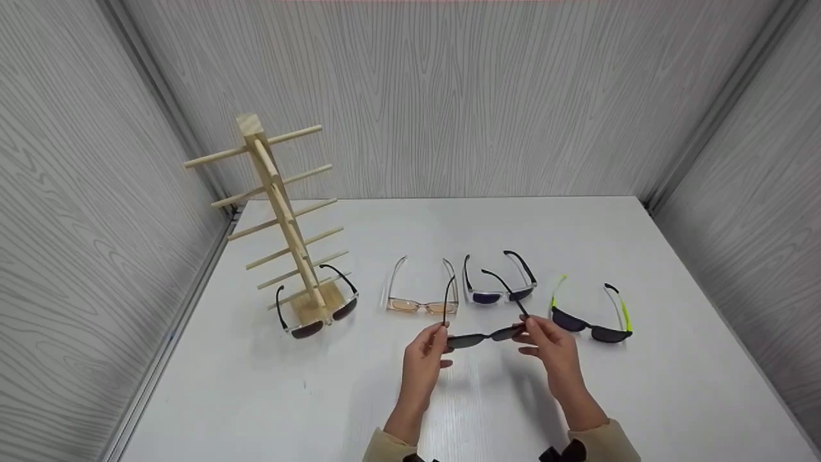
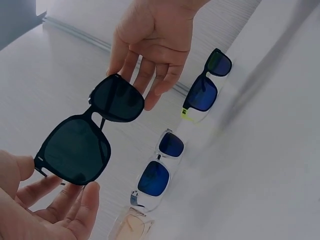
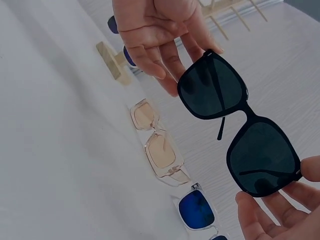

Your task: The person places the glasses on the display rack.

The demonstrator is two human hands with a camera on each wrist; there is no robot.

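Observation:
Black sunglasses [image 1: 467,341] with dark lenses are held above the table, their temples unfolded and pointing away from me. My left hand [image 1: 423,362] pinches the left hinge corner between thumb and fingers. At the opposite corner my right hand [image 1: 553,353] grips the frame the same way. Both wrist views show the dark lenses [image 2: 77,150] from the front, a hand at each end. Just beyond them lie clear-framed glasses with orange lenses [image 1: 405,307] and clear-framed sunglasses with blue lenses [image 1: 486,298]. Black sunglasses with yellow-green temples [image 1: 606,334] lie beside my right hand.
A wooden display rack [image 1: 282,208] with several pairs of pegs stands at the left. Sunglasses with black temples [image 1: 345,309] hang at its lowest part, near the base. Wood-grain panels [image 1: 449,96] enclose the white table [image 1: 256,398] at the back and sides.

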